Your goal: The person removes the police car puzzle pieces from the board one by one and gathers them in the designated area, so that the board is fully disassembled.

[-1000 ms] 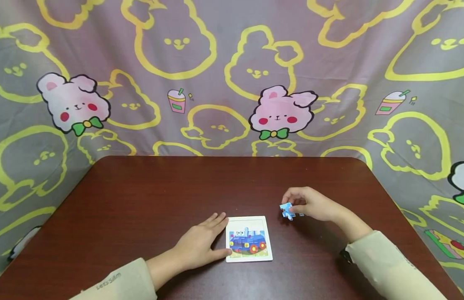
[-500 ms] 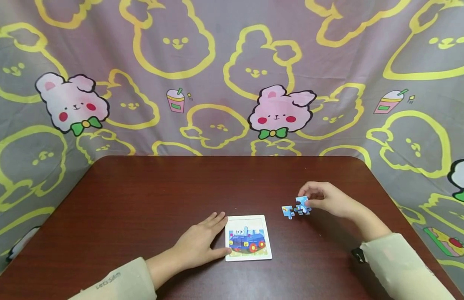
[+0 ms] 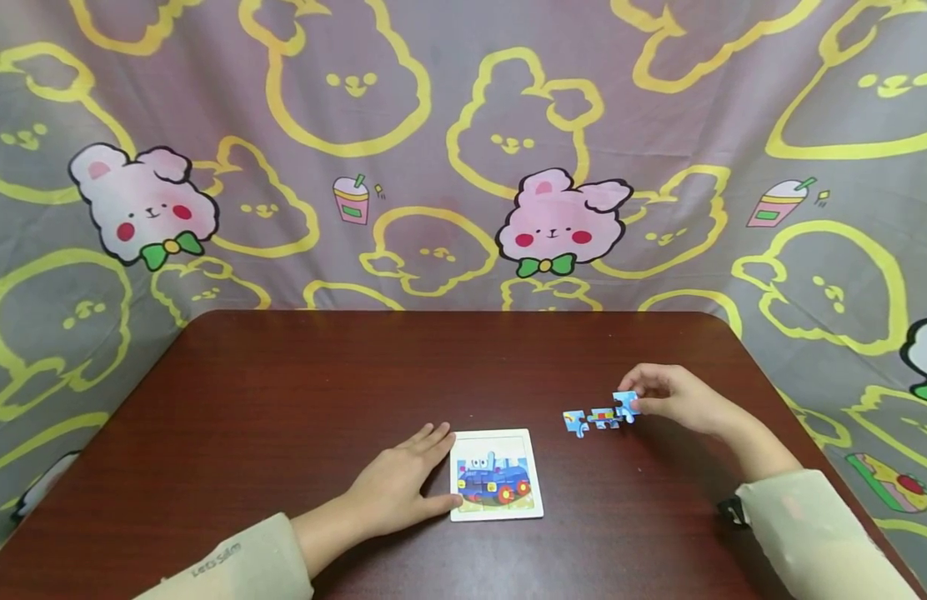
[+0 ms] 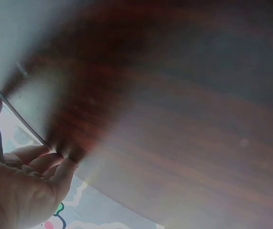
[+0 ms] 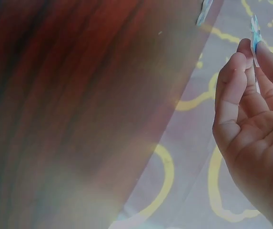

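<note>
Nearest are two pale sleeves, the left sleeve (image 3: 238, 558) with small dark lettering and the right sleeve (image 3: 816, 533) with one black object (image 3: 734, 512) at its cuff. The left hand (image 3: 396, 487) rests flat on the table, fingers extended and thumb spread apart from them. Thumb and fingertips touch the left edge of one white-framed puzzle board (image 3: 497, 515), which lies flat just right of that hand. Its picture shows one blue vehicle with two eyes; the strip at the far side of the frame is blank.

Farther off, right of the board, three loose pieces can be made out. The right hand (image 3: 684, 400) pinches one, a light-blue piece (image 3: 626, 406), between thumb and fingers. Two more lie to its left: a red-and-yellow-marked piece (image 3: 604, 418) just beside it, then an orange-marked piece (image 3: 575, 423) nearer the board.

One dark red-brown table (image 3: 321, 375) carries all this. Beyond its far edge hangs a patterned cloth (image 3: 433, 183) with two complete pink rabbit heads and two printed cups.
</note>
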`<state>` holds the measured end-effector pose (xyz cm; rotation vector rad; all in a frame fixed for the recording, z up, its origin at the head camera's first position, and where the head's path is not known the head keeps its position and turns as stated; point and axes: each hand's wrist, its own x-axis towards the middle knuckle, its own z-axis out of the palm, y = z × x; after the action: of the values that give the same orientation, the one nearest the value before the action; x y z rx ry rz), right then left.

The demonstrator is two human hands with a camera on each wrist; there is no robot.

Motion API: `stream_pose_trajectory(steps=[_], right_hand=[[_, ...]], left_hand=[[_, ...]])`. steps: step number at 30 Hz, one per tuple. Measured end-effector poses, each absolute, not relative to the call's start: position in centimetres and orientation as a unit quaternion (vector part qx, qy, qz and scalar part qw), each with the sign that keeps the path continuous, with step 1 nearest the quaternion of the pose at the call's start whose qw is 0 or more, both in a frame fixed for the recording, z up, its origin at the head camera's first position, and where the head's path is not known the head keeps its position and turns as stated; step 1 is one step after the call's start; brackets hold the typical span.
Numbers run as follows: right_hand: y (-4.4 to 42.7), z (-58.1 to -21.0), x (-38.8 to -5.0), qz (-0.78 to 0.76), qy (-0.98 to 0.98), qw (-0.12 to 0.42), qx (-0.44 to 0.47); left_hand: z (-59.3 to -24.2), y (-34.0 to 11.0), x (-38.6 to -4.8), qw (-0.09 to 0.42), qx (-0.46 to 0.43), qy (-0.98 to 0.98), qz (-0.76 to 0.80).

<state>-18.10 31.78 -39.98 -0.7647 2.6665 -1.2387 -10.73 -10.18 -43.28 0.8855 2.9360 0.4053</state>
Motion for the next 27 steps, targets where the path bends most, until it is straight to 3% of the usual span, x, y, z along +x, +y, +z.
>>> stream_pose_trajectory(steps=[13,27], right_hand=[[33.8,-40.5,-18.6,-0.408,0.878,0.128,-0.215],[33.4,-40.4,-18.9,-0.373,0.893,0.171,-0.185]], left_hand=[[-43.4,-10.1,-10.8,0.025,0.283,0.950,0.130],[-43.3,-10.2,-10.8,0.028,0.287,0.949,0.129]])
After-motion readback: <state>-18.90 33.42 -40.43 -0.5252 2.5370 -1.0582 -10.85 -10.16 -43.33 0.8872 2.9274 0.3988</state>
